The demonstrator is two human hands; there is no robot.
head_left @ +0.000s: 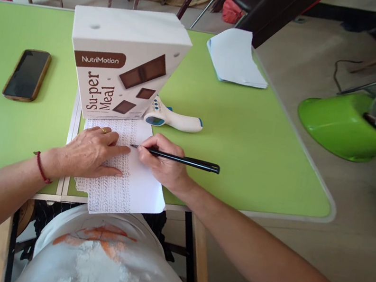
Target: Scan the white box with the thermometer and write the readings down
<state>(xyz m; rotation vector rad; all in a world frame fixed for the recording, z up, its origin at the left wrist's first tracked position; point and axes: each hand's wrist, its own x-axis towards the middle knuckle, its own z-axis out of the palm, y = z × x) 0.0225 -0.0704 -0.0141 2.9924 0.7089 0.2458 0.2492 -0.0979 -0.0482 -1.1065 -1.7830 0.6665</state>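
A sheet of paper (146,187) with dense rows of handwriting on its left part lies at the table's near edge, slightly overhanging it. My left hand (94,152) rests on the written part, fingers stretched out and apart, a ring on one finger. In my right hand (166,164) a black pen (191,162) is pinched between thumb and fingers. Its tip meets the paper, or sits just above it, by my left index fingertip. Just beyond my hands a white NutriMotion box (129,59) stands upright, covering the paper's far end.
The green table (258,172) has a seam left of the paper. A white infrared thermometer (180,121) lies beside the box. A smartphone (27,75) lies at left, folded papers (238,58) at the back right. A bright green plastic object (338,127) stands beyond the right edge.
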